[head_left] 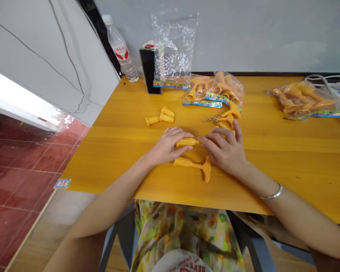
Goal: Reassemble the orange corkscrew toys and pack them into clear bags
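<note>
Fingers [180,133] of the left hand [166,146] curl around a ribbed yellow plastic piece [187,142] on the wooden table [274,170]; the right hand [222,149] touches its tip, grip unclear. A T-headed piece [192,164] lies just below.

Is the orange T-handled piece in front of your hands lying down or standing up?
Lying down: the orange plastic T-handled piece rests on the wooden tabletop, its shaft flat along the surface.

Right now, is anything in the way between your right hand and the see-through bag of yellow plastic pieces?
Yes. Loose yellow plastic pieces with a metal chain lie on the table between the right hand and the see-through bag, close to the bag's near edge.
</note>
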A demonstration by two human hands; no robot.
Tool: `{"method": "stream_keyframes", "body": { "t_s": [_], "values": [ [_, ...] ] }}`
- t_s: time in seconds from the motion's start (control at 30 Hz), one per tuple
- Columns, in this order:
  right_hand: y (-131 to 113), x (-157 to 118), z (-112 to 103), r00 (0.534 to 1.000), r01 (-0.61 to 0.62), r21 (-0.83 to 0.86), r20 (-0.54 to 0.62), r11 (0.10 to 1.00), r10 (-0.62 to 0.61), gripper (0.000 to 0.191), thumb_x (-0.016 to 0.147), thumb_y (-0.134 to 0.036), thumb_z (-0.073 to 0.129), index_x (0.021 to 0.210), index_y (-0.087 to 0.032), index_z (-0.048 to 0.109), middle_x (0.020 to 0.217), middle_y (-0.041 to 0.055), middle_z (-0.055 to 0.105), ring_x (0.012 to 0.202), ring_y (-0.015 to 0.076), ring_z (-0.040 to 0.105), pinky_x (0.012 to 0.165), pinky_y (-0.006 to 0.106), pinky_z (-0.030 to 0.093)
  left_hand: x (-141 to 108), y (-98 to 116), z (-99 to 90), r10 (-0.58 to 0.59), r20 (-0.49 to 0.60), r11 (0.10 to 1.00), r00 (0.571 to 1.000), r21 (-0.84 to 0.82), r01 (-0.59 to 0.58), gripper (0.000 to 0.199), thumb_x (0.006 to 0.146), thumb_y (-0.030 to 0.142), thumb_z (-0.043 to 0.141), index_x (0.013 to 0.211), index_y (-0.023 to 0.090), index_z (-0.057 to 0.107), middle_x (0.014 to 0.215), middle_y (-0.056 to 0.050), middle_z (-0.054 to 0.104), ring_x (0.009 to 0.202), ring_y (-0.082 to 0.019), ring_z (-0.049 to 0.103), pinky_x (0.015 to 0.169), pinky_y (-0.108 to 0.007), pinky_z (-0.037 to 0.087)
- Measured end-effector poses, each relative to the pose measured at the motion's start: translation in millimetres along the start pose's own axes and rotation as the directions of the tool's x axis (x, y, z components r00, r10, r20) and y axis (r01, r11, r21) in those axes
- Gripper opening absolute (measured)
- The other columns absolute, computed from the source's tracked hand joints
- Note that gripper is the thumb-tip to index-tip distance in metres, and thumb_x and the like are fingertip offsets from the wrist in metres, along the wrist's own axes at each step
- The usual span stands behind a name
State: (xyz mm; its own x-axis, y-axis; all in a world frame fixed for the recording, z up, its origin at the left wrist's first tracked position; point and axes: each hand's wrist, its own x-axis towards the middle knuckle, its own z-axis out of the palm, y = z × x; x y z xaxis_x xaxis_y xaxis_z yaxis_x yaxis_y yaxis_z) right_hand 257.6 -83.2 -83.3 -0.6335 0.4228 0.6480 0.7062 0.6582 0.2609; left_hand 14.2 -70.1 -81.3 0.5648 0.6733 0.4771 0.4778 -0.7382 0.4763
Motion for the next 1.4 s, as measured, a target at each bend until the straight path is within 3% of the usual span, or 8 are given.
{"method": "stream_keyframes", "body": {
  "t_s": [0.27, 0.57, 0.77, 0.83, 1.0, 1.17, 1.3, 1.4],
  "values": [
    [-14, 10, -7, 0.993, -0.118, 0.355, 0.063, 0.927, 0.102, 0.026, 0.092, -0.021, 0.061, 0.117, -0.021, 0.060, 0.094, 0.0058, 0.070, 0.097, 0.0250, 0.058, 0.106, 0.054, 0.041, -1, 3, 6.2, 0.057, -0.038, 0.998, 0.998, 0.037, -0.055, 0.026, 0.094, 0.041, 0.059, 0.095, 0.017, 0.069, 0.084, -0.005, 0.069, 0.077, -0.015, 0.061, 0.073, -0.028, 0.043],
    [7, 4, -7, 0.995, -0.027, 0.597, 0.093, 0.802, -0.036, 0.045, 0.096, -0.016, 0.053, 0.139, -0.022, 0.043, 0.114, 0.0118, 0.070, 0.101, 0.0236, 0.067, 0.087, 0.041, 0.056, -4, 2, 6.6, 0.059, -0.089, 0.995, 0.994, -0.079, -0.066, 0.019, 0.094, 0.032, 0.062, 0.099, 0.014, 0.068, 0.084, -0.005, 0.070, 0.073, -0.012, 0.064, 0.068, -0.021, 0.047],
    [-10, 3, -10, 0.876, -0.482, 0.807, 0.454, 0.340, 0.164, 0.044, 0.105, -0.028, 0.038, 0.147, -0.026, 0.028, 0.088, 0.0021, 0.074, 0.064, 0.0142, 0.069, 0.061, 0.027, 0.057, -4, 2, 7.5, 0.116, -0.088, 0.993, 0.989, -0.008, -0.117, 0.020, 0.095, 0.032, 0.060, 0.100, 0.015, 0.069, 0.084, -0.005, 0.070, 0.072, -0.012, 0.065, 0.067, -0.022, 0.047],
    [-6, 1, -10, 0.879, -0.476, 0.785, 0.433, 0.396, 0.198, 0.046, 0.106, -0.029, 0.034, 0.151, -0.025, 0.025, 0.086, 0.0031, 0.074, 0.067, 0.0162, 0.069, 0.062, 0.029, 0.056, -4, 0, 7.0, 0.088, -0.100, 0.995, 0.991, -0.033, -0.091, 0.020, 0.094, 0.032, 0.061, 0.100, 0.015, 0.069, 0.085, -0.005, 0.070, 0.072, -0.012, 0.065, 0.067, -0.021, 0.048],
    [19, -2, -11, 0.992, -0.119, 0.425, 0.083, 0.897, 0.092, 0.050, 0.100, -0.013, 0.043, 0.147, -0.031, 0.040, 0.104, 0.0059, 0.071, 0.085, 0.0195, 0.067, 0.070, 0.031, 0.049, -4, -2, 5.7, 0.039, -0.135, 0.997, 0.990, -0.060, -0.047, 0.018, 0.093, 0.031, 0.063, 0.099, 0.016, 0.069, 0.082, -0.004, 0.070, 0.071, -0.011, 0.064, 0.067, -0.021, 0.047],
    [23, 1, -11, 0.994, 0.001, 0.222, 0.102, 0.975, -0.024, 0.029, 0.098, -0.022, 0.054, 0.126, -0.023, 0.062, 0.078, 0.0038, 0.067, 0.068, 0.0171, 0.058, 0.062, 0.030, 0.038, -4, 0, 5.1, 0.061, -0.158, 0.994, 0.986, -0.077, -0.074, 0.018, 0.092, 0.032, 0.064, 0.098, 0.016, 0.068, 0.082, -0.004, 0.070, 0.070, -0.011, 0.064, 0.066, -0.021, 0.048],
    [6, 5, -11, 0.918, -0.363, 0.546, 0.349, 0.755, 0.189, 0.048, 0.101, -0.053, 0.041, 0.080, -0.018, 0.067, 0.062, 0.0038, 0.059, 0.058, 0.0149, 0.052, 0.056, 0.029, 0.036, -3, 2, 3.5, 0.113, -0.180, 0.992, 0.977, -0.034, -0.121, 0.017, 0.094, 0.032, 0.062, 0.098, 0.017, 0.068, 0.083, -0.004, 0.071, 0.071, -0.011, 0.065, 0.066, -0.021, 0.048],
    [-3, 7, -14, 0.697, -0.712, 0.598, 0.668, 0.369, 0.262, 0.065, 0.100, -0.063, 0.028, 0.065, -0.019, 0.061, 0.050, -0.0004, 0.046, 0.046, 0.0118, 0.042, 0.049, 0.028, 0.033, -3, 2, 4.2, 0.171, -0.172, 0.985, 0.970, 0.005, -0.173, 0.018, 0.095, 0.033, 0.061, 0.098, 0.017, 0.068, 0.081, -0.004, 0.071, 0.069, -0.011, 0.064, 0.065, -0.021, 0.048]
  ]
}}
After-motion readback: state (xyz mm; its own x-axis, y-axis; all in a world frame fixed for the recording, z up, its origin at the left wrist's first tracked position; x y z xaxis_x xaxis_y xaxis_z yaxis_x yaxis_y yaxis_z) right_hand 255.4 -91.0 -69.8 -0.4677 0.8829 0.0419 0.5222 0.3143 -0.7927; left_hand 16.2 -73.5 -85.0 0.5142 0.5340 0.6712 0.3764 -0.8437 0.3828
